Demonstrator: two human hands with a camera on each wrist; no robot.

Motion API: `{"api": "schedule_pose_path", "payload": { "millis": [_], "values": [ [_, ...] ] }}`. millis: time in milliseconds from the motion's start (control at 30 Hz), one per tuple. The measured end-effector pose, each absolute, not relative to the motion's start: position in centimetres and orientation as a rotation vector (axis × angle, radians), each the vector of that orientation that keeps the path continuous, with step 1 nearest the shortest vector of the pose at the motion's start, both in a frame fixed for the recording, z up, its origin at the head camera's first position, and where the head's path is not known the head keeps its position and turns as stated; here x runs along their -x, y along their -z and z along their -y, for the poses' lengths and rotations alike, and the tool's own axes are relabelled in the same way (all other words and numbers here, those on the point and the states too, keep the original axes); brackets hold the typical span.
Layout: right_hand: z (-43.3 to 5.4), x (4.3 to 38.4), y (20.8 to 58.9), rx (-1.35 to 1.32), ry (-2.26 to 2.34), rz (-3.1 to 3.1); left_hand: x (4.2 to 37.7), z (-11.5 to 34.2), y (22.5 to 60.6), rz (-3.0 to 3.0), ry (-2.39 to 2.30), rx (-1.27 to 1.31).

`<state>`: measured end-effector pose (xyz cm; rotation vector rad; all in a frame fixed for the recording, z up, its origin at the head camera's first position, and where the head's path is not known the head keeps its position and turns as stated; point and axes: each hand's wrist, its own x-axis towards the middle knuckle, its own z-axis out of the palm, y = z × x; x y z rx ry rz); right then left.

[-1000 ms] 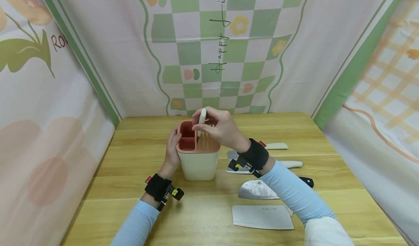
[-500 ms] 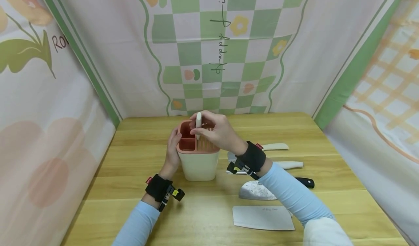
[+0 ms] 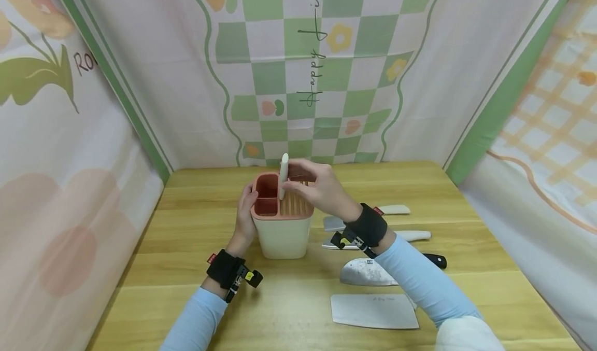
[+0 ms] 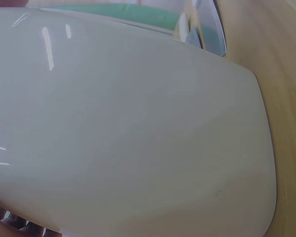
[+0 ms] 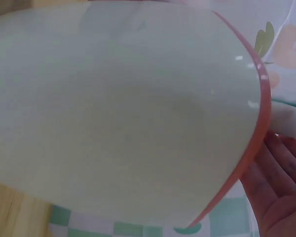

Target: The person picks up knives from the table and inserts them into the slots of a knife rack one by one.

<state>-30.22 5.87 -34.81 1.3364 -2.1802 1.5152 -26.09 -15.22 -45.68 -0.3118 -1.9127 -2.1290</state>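
Right hand (image 3: 318,186) around a slim, cream-coloured handle (image 3: 284,170): pinch unconfirmed

Thumb and fingers flank the handle; whether they press on it cannot be told. Handle stands near upright at the slotted side of a glossy cream, rounded box-shaped holder (image 3: 283,239) with a terracotta rim, beside two open compartments. Left hand (image 3: 245,213) clasps the holder's left side, thumb at the rim.

Assessment: handle probably light, stiff and smooth; hold mid-length, clear of any blade, which is hidden below. Holder judged rigid, light enough to tip, slippery-walled; steady it by the side wall.
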Motion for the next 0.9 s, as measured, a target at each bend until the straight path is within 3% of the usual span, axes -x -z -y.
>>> {"api": "schedule_pose_path", "payload": {
  "millis": [533, 900],
  "values": [
    [-13.0, 31.6, 38.4, -0.98, -1.581, 2.335, 26.2, 14.9, 46.1, 1.829, 2.174, 0.371],
    [-20.3, 34.2, 42.9, -0.816, -1.268, 2.838, 26.5, 14.9, 46.1, 1.822, 2.173, 0.353]
  ]
}}
